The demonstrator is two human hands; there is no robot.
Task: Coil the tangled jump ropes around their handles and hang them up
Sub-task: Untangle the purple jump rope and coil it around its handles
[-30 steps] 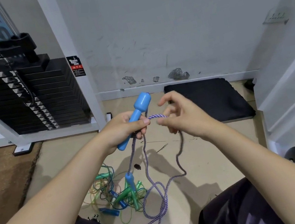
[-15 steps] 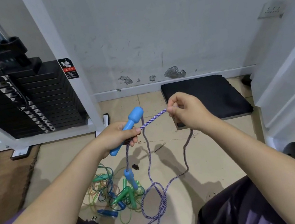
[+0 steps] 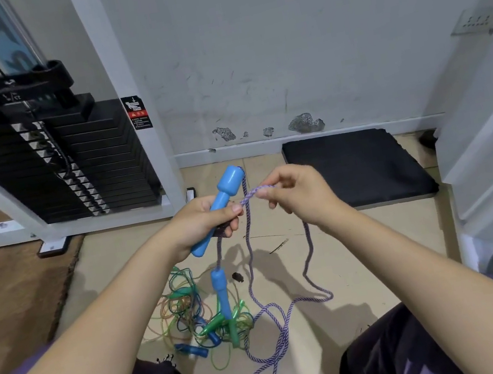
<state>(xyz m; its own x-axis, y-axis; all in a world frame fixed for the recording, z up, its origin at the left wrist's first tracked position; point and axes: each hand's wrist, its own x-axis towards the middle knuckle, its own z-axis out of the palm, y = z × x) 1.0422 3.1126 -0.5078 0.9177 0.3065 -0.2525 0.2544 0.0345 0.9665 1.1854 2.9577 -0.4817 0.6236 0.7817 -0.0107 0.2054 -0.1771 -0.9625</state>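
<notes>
While held, purple-white braided rope, blue handle, loops trailing.

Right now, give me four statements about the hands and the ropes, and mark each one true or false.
1. The left hand grips a blue handle. True.
2. The right hand is empty. False: it pinches the purple rope.
3. The second blue handle dangles on the rope above the tangled green ropes. True.
4. The purple rope is fully coiled round the handle. False: most of it trails loose on the floor.
</notes>
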